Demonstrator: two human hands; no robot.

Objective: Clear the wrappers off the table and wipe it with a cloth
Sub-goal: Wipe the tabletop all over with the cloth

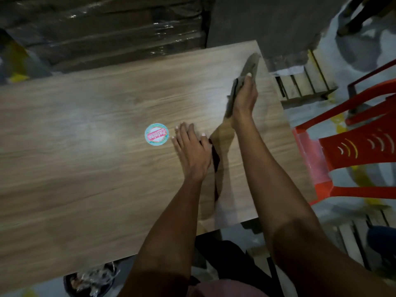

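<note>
Two bare forearms reach from the bottom edge of the view out over a wood-grain worktop (pixel 85 168). At the far right end of the worktop, the right hand (pixel 244 97) presses a grey cloth (pixel 246 69) against the surface; the thumb and fingers close around the cloth's bunched middle, and its ends trail out beyond the fingertips and back under the wrist. Motion blur softens the cloth's outline. Nearer the middle, the left hand (pixel 192 146) lies palm down on the worktop with its fingers straight and slightly spread. Something dark red shows under the thumb side of that hand; what it is cannot be told. Just beside the left fingertips lies a round wrapper lid (pixel 156 134), teal-edged with pink lettering, flat on the wood. Off the right end of the worktop stands a red plastic chair (pixel 353 151). Below the near edge, a dark bin (pixel 92 281) on the floor holds crumpled clear plastic.
</note>
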